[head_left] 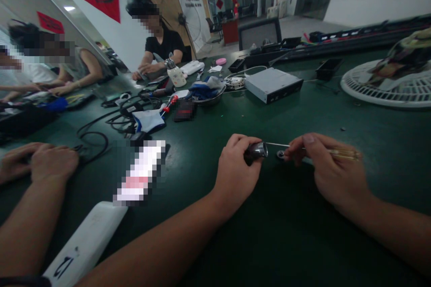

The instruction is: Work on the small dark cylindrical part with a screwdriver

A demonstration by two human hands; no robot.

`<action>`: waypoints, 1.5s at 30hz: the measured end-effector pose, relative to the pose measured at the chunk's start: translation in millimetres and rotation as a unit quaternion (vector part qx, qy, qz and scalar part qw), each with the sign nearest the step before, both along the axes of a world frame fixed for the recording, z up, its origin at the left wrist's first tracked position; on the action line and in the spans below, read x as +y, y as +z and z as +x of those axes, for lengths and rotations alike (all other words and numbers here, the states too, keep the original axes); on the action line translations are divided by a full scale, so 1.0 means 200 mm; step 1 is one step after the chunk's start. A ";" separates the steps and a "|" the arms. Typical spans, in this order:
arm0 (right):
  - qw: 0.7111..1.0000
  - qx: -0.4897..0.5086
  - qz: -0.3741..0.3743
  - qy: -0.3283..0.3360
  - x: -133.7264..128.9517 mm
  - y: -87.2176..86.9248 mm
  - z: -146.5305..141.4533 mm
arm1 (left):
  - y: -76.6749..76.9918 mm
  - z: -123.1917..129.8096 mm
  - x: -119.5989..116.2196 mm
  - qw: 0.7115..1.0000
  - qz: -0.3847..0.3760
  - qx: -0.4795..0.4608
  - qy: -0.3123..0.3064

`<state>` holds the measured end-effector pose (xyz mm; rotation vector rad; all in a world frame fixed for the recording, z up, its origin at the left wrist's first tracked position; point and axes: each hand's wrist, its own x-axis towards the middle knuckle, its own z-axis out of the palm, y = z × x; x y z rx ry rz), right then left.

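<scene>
My left hand [239,175] is closed around a short dark cylinder with a shiny metal rim [260,150], its open end facing right. In my right hand [332,170] lies a screwdriver with a clear yellowish handle [345,154]. Its thin shaft points left, and the tip reaches near the cylinder's rim; whether they touch I cannot tell. A small dark round part with a pale ring [280,154] shows by my right fingertips. Whether the fingers pinch it or it rests on the green table [276,233] is unclear.
Close on the left are another person's hands [55,161], a phone [141,175] and a long white casing [87,242]. Farther back lie black cables [97,134], a red screwdriver [171,104], a disc drive [273,83] and a white fan grille [387,87]. People sit across the table.
</scene>
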<state>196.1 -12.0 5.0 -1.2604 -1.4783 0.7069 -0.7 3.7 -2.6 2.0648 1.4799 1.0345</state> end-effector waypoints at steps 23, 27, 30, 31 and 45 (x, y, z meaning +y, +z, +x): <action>0.988 -0.130 -0.019 0.075 0.02 -0.05 0.01 | 0.01 0.01 -0.01 0.997 -0.023 -0.067 -0.021; 0.993 -0.102 -0.013 0.058 0.02 -0.03 0.00 | 0.01 0.01 0.00 0.997 -0.020 -0.062 -0.027; 0.995 -0.081 -0.011 0.054 0.01 -0.02 -0.01 | 0.02 0.01 0.00 0.998 -0.022 -0.057 -0.029; 0.996 -0.073 -0.011 0.055 0.01 -0.01 -0.01 | 0.02 0.01 0.00 0.998 -0.023 -0.055 -0.029; 0.999 -0.025 0.022 0.040 0.01 -0.05 0.00 | -0.01 -0.01 0.00 0.996 -0.045 -0.052 -0.048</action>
